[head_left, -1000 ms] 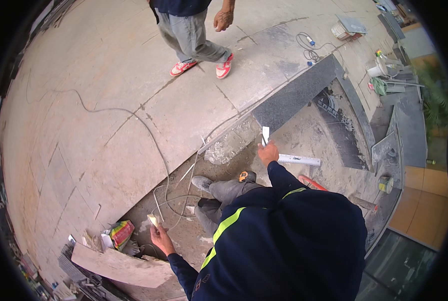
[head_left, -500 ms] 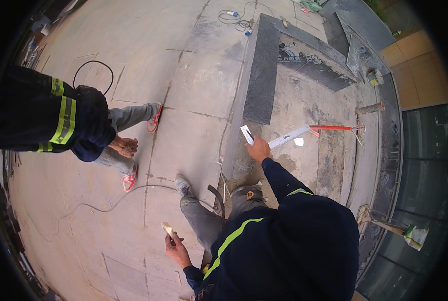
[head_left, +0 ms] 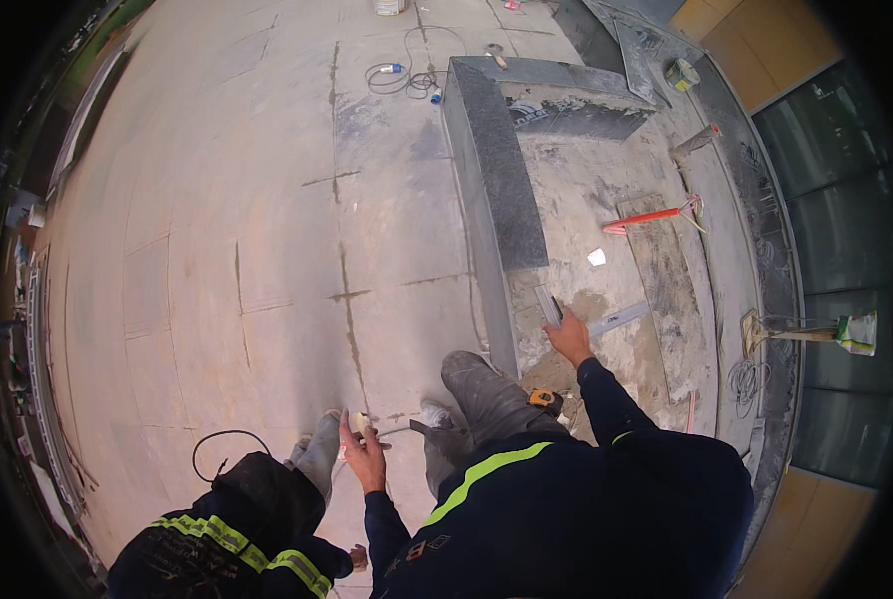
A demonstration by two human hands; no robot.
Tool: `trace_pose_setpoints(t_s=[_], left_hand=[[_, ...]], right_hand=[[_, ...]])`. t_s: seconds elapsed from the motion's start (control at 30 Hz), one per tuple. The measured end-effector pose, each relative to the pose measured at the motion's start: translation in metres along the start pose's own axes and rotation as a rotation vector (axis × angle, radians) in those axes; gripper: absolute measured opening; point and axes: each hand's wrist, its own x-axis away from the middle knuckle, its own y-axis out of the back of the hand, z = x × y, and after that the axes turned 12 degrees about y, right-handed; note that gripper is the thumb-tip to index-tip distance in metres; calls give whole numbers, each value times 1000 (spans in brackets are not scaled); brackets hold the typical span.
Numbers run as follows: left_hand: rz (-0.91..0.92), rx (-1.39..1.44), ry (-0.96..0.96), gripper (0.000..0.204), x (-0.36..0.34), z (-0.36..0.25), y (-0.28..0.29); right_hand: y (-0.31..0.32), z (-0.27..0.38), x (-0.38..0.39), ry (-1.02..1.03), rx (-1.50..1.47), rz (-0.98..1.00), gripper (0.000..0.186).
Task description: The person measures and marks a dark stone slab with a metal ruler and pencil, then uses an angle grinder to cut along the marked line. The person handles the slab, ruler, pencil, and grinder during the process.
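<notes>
My right hand (head_left: 570, 341) is closed around a metal try square (head_left: 616, 319). Its thick silver stock sticks out past my fingers, while the pale blade extends to the right over the rough mortar bed. Just beyond that hand is the end of a low wall of dark grey stone slabs (head_left: 516, 195). Lower down, my left hand (head_left: 366, 461) grips a small cream-coloured piece (head_left: 361, 424) between thumb and fingers; its exact kind is unclear. It is held above the paving, near my shoes. An orange and black tape measure (head_left: 543, 398) sits by my thigh.
A co-worker in a dark reflective jacket (head_left: 257, 524) is close on my left. Red conduit with loose wires (head_left: 656, 216), a pipe stub (head_left: 699, 139) and a tin (head_left: 681, 75) stand beyond the wall. A cable with blue plugs (head_left: 396, 75) lies on the paving.
My view has swung, putting the co-worker at the lower left. My right hand has brought the square nearer, away from the red conduit. My left hand has moved forward with the cream-coloured piece.
</notes>
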Motion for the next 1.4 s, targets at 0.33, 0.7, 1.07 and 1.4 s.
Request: trace_pose_setpoints(t_s=[0.33, 0.7, 1.07, 1.4], left_hand=[[216, -199, -190, 29, -360, -241, -148], [352, -398, -430, 39, -526, -505, -394], [644, -103, 370, 59, -850, -652, -753], [539, 142, 165, 70, -961, -666, -987]], right_hand=[[-50, -54, -52, -577, -153, -34, 65], [12, 81, -283, -640, -191, -147, 64], [54, 125, -718, -735, -54, -243, 59], [20, 46, -1052, -721, 70, -344, 54]])
